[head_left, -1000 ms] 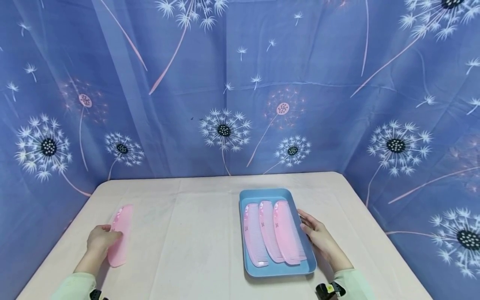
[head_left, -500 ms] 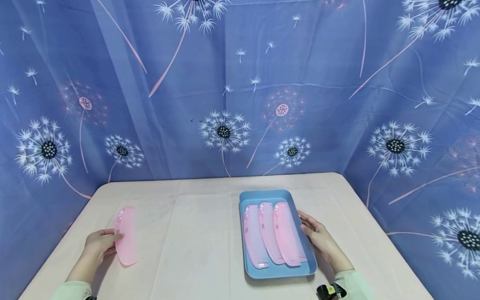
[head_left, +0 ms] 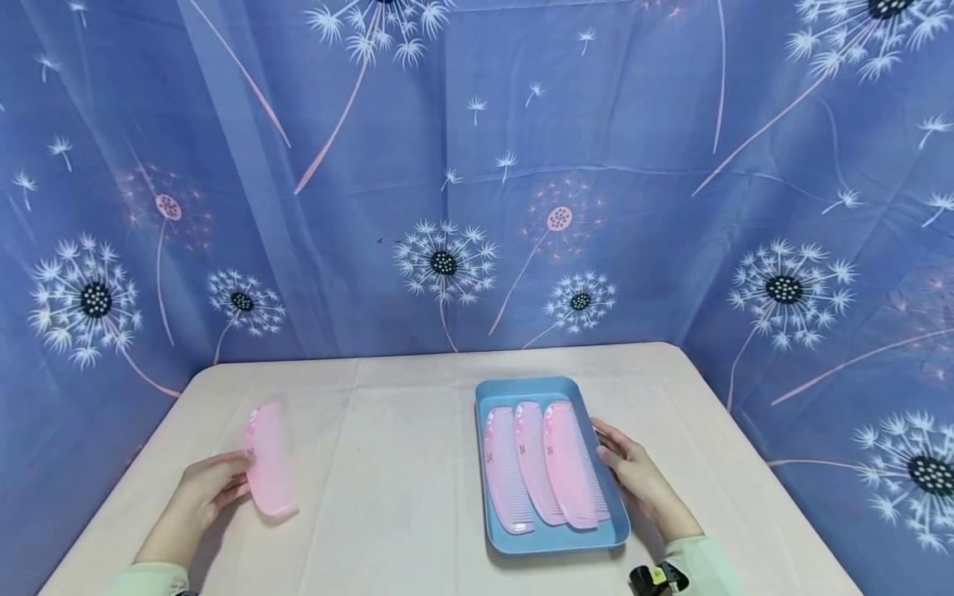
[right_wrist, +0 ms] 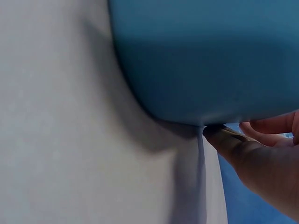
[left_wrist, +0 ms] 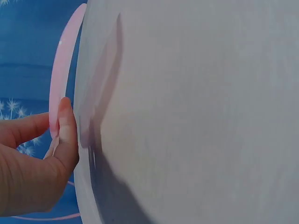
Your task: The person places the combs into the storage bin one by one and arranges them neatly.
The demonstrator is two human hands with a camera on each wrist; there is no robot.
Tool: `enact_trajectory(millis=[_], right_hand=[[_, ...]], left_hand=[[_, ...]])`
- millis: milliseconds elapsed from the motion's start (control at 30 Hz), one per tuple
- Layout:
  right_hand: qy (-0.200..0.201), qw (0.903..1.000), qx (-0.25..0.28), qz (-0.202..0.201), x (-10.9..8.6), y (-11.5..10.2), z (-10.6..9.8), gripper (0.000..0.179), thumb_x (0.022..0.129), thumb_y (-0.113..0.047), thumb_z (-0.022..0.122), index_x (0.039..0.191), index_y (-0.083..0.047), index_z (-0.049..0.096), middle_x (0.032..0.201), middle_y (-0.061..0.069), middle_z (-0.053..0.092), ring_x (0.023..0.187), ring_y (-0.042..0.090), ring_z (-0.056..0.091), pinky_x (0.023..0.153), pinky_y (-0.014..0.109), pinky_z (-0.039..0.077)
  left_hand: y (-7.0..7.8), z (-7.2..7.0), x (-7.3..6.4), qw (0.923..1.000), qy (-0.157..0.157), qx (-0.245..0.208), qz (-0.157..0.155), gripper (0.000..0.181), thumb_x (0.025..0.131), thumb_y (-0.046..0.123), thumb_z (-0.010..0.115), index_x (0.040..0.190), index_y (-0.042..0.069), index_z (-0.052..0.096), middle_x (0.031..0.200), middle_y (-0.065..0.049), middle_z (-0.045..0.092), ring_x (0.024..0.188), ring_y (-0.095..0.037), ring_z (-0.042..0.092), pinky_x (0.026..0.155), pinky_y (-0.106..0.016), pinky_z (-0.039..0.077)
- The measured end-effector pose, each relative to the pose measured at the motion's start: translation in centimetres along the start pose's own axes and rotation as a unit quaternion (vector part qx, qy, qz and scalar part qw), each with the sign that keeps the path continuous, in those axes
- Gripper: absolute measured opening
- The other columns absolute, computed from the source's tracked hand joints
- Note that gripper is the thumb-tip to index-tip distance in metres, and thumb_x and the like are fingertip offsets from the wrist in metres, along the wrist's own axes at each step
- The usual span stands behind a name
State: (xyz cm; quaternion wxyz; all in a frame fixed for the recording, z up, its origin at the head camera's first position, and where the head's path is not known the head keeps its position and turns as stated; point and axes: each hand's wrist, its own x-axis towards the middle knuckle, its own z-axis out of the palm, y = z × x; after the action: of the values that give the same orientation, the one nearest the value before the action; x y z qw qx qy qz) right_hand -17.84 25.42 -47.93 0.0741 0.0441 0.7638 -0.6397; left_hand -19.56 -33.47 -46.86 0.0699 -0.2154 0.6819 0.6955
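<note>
My left hand (head_left: 211, 490) pinches a translucent pink comb (head_left: 272, 459) by its decorated back edge, at the table's left. In the left wrist view, the same comb (left_wrist: 64, 65) appears nearly edge-on between thumb and fingers, raised off the cloth with its shadow alongside. Several similar pink combs (head_left: 570, 472) lie side by side and partly overlapping inside a blue tray (head_left: 555, 542) on the right. Against the tray's right outer side rests my right hand (head_left: 633, 472). Its fingertips (right_wrist: 217, 133) touch the wall in the right wrist view, with the fingers loosely bent.
A pale cloth (head_left: 395, 463) covers the table, stretching between the held comb and the tray. Blue curtains (head_left: 343, 273) with dandelion prints hang along the back and both sides.
My left hand has lifted the comb off the table and shifted it rightward, slightly tilting it. The right hand and the tray have stayed in place.
</note>
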Motion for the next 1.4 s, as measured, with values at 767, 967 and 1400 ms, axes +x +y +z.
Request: enact_trajectory(millis=[767,967,1400], right_hand=[[-0.001,1.0,0.001,-0.005,0.1,-0.1,0.1,0.051,0.1,0.003,0.037,0.149,0.002,0.025,0.15,0.029,0.027,0.14,0.04,0.024,0.115,0.051,0.02],[0.0,1.0,-0.002,-0.007,0.0,-0.1,0.3,0.051,0.1,0.002,0.038,0.149,0.003,0.025,0.15,0.03,0.027,0.139,0.042,0.024,0.115,0.052,0.021],[0.003,1.0,-0.004,0.003,-0.1,-0.1,0.2,0.051,0.1,0.002,0.038,0.149,0.001,0.025,0.15,0.029,0.026,0.14,0.042,0.023,0.115,0.051,0.021]], left_hand=[[0.7,6.2,-1.0,0.9944,-0.094,-0.009,0.046,0.032,0.092,-0.002,0.054,0.119,-0.017,0.047,0.08,0.0,0.065,0.074,-0.011,0.065,0.07,-0.024,0.058],[0.9,7.9,-1.0,0.9943,-0.095,-0.01,0.046,0.043,0.093,-0.003,0.054,0.127,-0.023,0.036,0.08,-0.001,0.065,0.073,-0.012,0.065,0.069,-0.025,0.058],[1.0,11.4,-1.1,0.9908,-0.119,-0.022,0.061,0.042,0.092,-0.004,0.053,0.126,-0.023,0.037,0.08,-0.003,0.065,0.071,-0.013,0.065,0.068,-0.024,0.058]])
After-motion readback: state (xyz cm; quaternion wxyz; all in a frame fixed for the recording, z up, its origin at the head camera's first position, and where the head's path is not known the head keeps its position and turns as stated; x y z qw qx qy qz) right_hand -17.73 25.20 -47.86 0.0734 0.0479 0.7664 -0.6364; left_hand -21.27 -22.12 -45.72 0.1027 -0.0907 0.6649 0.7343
